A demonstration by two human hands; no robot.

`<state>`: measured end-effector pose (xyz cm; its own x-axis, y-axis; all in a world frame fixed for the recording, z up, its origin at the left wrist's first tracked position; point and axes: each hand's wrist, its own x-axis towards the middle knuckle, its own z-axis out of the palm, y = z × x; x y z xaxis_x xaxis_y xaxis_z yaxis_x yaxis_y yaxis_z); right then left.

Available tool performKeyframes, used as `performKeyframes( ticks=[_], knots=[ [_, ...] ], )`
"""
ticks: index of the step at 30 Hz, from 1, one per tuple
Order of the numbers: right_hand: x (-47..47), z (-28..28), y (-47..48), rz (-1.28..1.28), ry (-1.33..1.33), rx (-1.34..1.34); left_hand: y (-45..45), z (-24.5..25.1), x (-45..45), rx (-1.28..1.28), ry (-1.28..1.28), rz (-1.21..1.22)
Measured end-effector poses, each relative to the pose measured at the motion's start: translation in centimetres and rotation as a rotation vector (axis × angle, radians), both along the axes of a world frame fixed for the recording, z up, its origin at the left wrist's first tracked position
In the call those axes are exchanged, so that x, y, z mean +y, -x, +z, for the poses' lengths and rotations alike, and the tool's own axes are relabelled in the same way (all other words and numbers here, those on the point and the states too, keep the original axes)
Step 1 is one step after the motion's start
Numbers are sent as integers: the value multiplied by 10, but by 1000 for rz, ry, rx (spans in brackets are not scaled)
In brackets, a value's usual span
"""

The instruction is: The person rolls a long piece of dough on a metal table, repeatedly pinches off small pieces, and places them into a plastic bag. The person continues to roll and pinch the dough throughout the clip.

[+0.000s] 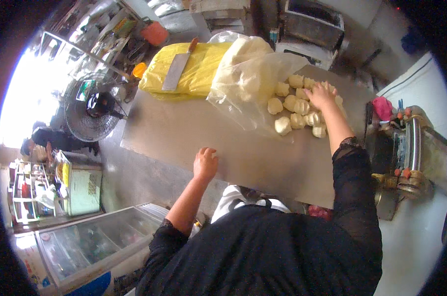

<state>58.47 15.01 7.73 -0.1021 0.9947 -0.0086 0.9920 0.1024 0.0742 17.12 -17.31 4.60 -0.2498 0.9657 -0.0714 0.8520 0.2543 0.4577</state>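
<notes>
My right hand rests over a cluster of pale dough pieces at the table's far right, its fingers spread. What lies under the palm is hidden. My left hand hovers near the front edge of the metal-topped table, fingers loosely curled; whether it holds anything small does not show. A clear plastic sheet lies beside the dough pieces and partly covers a large pale dough mass. Left of that, a cleaver with a wooden handle lies on a yellow plastic-wrapped bundle.
A dough-rolling machine stands right of the table. To the left are a standing fan and a person in dark clothing. A glass-topped chest freezer sits behind me on the left. An orange container is beyond the bundle.
</notes>
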Motion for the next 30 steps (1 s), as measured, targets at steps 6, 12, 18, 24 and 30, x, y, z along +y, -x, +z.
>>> performKeyframes(
  ticks=[6, 12, 18, 24, 30],
  knots=[
    [-85, 14, 78, -81, 216, 870, 83, -19, 34, -26, -187, 8],
    [-193, -41, 155, 262, -145, 228, 142, -31, 80, 104, -36, -51],
    [-160, -44, 154, 95, -205, 416, 98, 1, 113, 138, -102, -267],
    [-163, 32, 180, 268, -575, 660, -3, 69, 139, -14, -417, -691],
    [-182, 66, 218, 355, -500, 708, -36, 92, 193, -140, -424, -778]
  ],
)
